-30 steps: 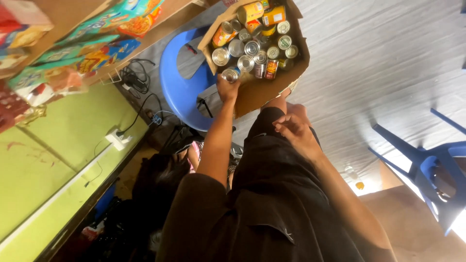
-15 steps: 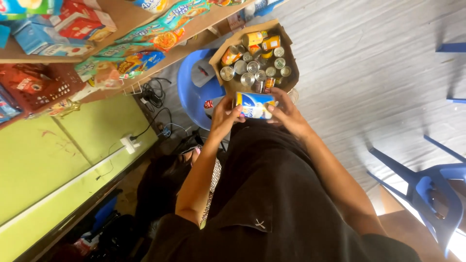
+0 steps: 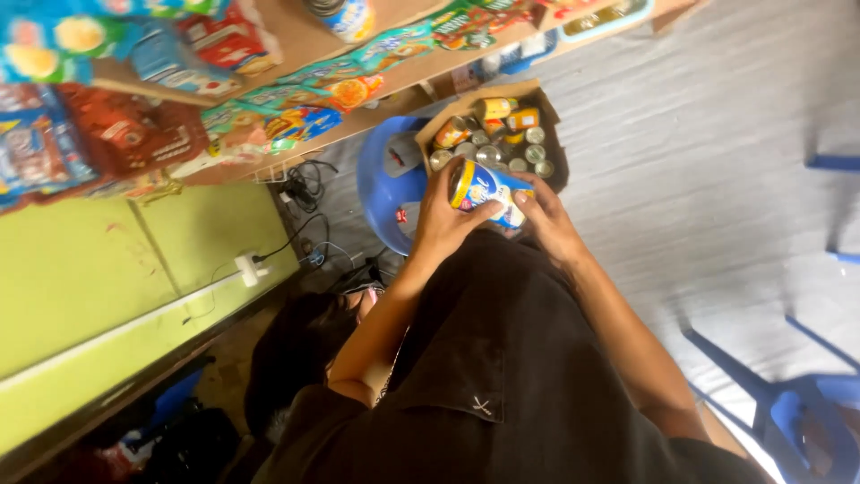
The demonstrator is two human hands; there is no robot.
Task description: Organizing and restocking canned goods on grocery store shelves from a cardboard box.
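I note my left hand (image 3: pixel 441 224) and right hand (image 3: pixel 546 224) both closed around a blue-and-white labelled can (image 3: pixel 488 190), lying sideways. Just beyond, a cardboard box (image 3: pixel 557 152) of round metal cans rests on a blue plastic stool (image 3: pixel 381 184).

A second ago the left hand (image 3: pixel 443 220) reached into the cardboard box (image 3: pixel 551 134) of cans while the right hand (image 3: pixel 546 220) hung apart below it. Now both hands clasp a blue-and-white can (image 3: pixel 488 190) (lying on its side) just below the box, near the frame's upper middle. The view has swung too: the box sits smaller and the shelf (image 3: pixel 296 49) fills the upper left.
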